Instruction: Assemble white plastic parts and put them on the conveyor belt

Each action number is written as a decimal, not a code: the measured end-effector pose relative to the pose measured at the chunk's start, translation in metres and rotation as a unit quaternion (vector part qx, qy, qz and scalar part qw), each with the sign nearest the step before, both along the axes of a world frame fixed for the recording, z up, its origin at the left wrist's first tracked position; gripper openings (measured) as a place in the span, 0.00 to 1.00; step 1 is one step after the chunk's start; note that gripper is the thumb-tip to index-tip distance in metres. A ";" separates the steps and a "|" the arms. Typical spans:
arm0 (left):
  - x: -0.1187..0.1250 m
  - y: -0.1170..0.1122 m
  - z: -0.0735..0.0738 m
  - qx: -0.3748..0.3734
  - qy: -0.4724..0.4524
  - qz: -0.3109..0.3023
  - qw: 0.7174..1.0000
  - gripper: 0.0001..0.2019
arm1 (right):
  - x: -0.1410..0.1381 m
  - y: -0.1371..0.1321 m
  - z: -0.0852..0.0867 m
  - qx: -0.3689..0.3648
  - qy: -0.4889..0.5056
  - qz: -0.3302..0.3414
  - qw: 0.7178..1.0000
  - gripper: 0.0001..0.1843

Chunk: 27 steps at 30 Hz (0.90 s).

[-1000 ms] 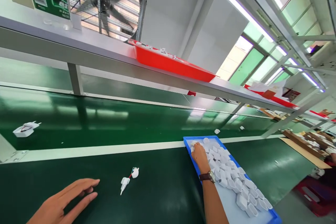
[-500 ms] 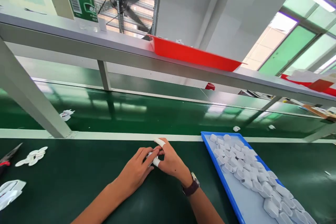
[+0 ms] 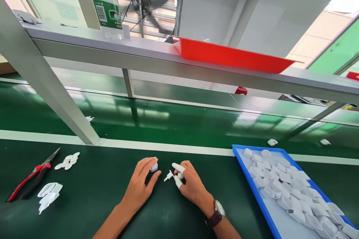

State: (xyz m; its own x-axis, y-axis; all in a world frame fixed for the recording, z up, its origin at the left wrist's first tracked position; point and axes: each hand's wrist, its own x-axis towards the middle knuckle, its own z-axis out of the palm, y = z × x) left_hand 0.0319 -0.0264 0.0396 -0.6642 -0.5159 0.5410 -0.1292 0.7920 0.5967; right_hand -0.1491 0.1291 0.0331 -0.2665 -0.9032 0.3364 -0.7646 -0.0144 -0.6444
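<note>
While the left hand [image 3: 140, 190] pinches a small white plastic piece [image 3: 153, 167] at its fingertips, the right hand [image 3: 190, 186], two fingers in white finger cots [image 3: 178, 168], grips a small white plug part [image 3: 169, 175] with a bit of red at it. Both pieces sit just above the near green mat [image 3: 112, 209], close together but apart, so joining looks not yet done. Right: blue tray [image 3: 246, 179] heaped with white housings [image 3: 280, 179], many apparently still to handle. Left: red-handled pliers [image 3: 30, 179], white scraps [image 3: 67, 160], a few white parts [image 3: 49, 192]. Far: conveyor belt [image 3: 182, 123] carrying stray pieces; shelf above with red tray [image 3: 230, 56] and water bottle [image 3: 105, 3].
</note>
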 end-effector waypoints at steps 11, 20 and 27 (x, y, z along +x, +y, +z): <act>-0.016 0.037 0.003 0.297 0.021 -0.091 0.950 0.15 | 0.031 -0.003 -0.004 -0.042 -0.383 -0.027 0.923 0.22; -0.009 0.026 0.029 0.516 0.057 -0.173 0.837 0.19 | 0.025 0.006 0.010 -0.118 -0.024 0.003 0.993 0.26; -0.008 0.033 0.016 0.555 0.106 -0.147 0.812 0.26 | 0.025 0.004 0.017 -0.147 -0.083 0.022 0.985 0.23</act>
